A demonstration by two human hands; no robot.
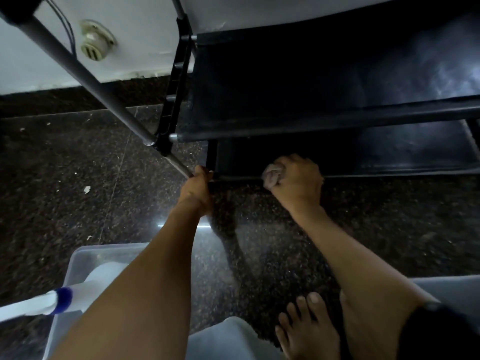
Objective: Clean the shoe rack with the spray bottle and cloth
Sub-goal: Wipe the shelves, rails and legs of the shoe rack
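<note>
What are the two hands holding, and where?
Left hand grips the shoe rack's grey pole near its bottom end. Right hand holds a bunched-up cloth.

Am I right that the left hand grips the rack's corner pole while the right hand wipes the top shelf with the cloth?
Not quite. The head view shows the right hand pressing the cloth at the bottom shelf's front edge, not the top. The left hand does grip the corner pole.

Shoe rack (324,81) cut off at top and right edges, cloth (272,176) mostly hidden inside right hand (298,180), spray bottle (49,302) blurred, cropped at left edge
</note>
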